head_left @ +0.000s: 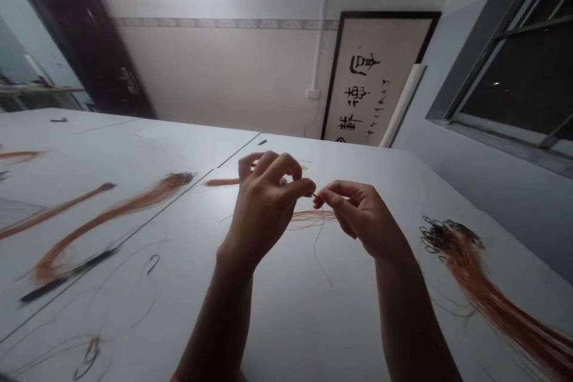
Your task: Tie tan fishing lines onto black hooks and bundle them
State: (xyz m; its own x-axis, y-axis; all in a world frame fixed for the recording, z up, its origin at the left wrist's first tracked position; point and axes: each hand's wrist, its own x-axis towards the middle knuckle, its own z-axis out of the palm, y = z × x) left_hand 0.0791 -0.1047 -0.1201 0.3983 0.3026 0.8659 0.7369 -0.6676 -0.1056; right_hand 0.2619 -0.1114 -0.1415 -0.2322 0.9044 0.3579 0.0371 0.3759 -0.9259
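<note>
Leftmost, two long tapered bundles of orange hair strands (pixel 107 215) lie on the white table (pixel 286 322), apparently not yet fitted with loops, though blur hides detail. At centre, the left hand (pixel 264 206) pinches a thin wisp of orange hair (pixel 308 216) at its fingertips, and the right hand (pixel 362 215) pinches the same wisp just beside it, above the tabletop. Farther right rests a heap of orange strands with small black loops at their ends (pixel 465 256), seemingly finished pieces; so the work looks partway through.
</note>
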